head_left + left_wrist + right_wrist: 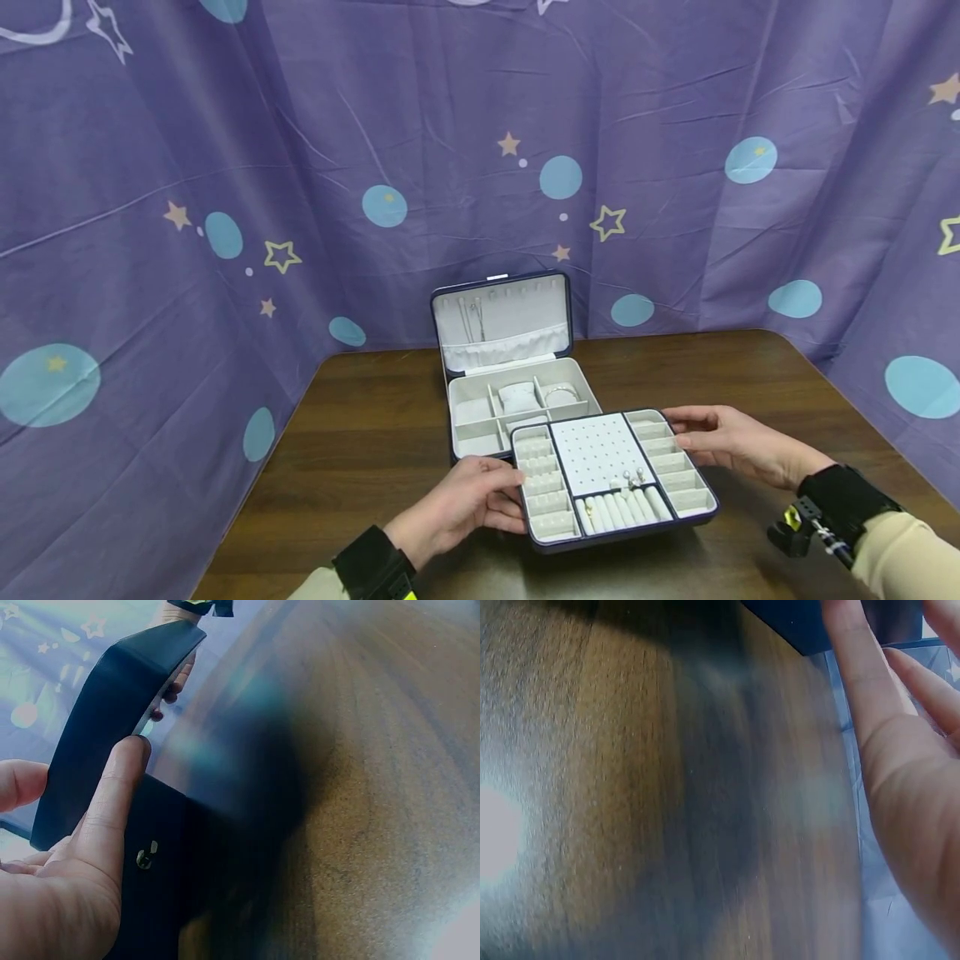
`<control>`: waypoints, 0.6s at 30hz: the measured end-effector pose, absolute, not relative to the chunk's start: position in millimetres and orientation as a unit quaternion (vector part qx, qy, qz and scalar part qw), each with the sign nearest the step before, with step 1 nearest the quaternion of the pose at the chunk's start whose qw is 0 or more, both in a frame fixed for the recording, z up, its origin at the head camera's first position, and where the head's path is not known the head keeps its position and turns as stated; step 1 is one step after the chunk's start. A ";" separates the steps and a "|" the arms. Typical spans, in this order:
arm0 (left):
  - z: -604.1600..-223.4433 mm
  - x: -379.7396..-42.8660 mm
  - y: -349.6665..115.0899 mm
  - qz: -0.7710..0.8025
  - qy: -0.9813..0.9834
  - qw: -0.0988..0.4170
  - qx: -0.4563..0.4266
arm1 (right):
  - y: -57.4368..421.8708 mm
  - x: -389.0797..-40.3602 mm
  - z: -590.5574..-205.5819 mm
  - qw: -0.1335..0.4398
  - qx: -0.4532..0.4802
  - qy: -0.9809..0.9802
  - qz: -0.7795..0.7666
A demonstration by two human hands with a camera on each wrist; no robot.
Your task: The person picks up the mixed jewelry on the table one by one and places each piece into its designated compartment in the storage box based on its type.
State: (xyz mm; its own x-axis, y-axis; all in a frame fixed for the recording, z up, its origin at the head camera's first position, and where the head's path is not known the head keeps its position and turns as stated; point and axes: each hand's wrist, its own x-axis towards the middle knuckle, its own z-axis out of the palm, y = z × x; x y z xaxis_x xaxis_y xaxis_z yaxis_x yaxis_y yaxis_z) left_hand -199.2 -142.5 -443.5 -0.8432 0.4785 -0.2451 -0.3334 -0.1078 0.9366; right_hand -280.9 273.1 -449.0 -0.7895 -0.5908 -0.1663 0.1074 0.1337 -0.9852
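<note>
Both hands hold a navy-edged jewelry tray [597, 454] in the air, tilted, in front of an open jewelry box [476, 431]. My left hand [474, 502] grips its left end, thumb at the rim and fingers beneath; the left wrist view shows the tray's dark side [112, 697] between thumb and fingers. At the right end, my right hand [731, 442] pinches the edge. Small side compartments, a perforated white earring panel and ring rolls with a few pieces of jewelry fill the tray. The box's compartments hold a white cushion [518, 397] and a bracelet [561, 392].
The box's raised lid [504, 321] has hooks with thin necklaces [471, 317] and a gathered pocket. All of this is over a brown wooden table [360, 433]. A purple curtain [465, 167] with stars and dots hangs behind and at both sides.
</note>
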 end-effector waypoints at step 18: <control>-427.3 -208.3 -154.5 0.738 0.615 0.272 0.059 | 260.2 -288.3 -442.6 0.229 -0.152 0.714 -0.644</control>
State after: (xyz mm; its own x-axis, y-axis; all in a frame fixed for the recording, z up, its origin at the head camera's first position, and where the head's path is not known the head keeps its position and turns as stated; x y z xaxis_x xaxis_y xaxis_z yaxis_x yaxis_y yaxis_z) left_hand -208.3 -154.5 -427.3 -0.8450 0.4744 -0.2470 -0.3282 -0.0953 0.9398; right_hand -288.3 260.2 -442.6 -0.8487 -0.5121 -0.1321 0.0794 0.1236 -0.9892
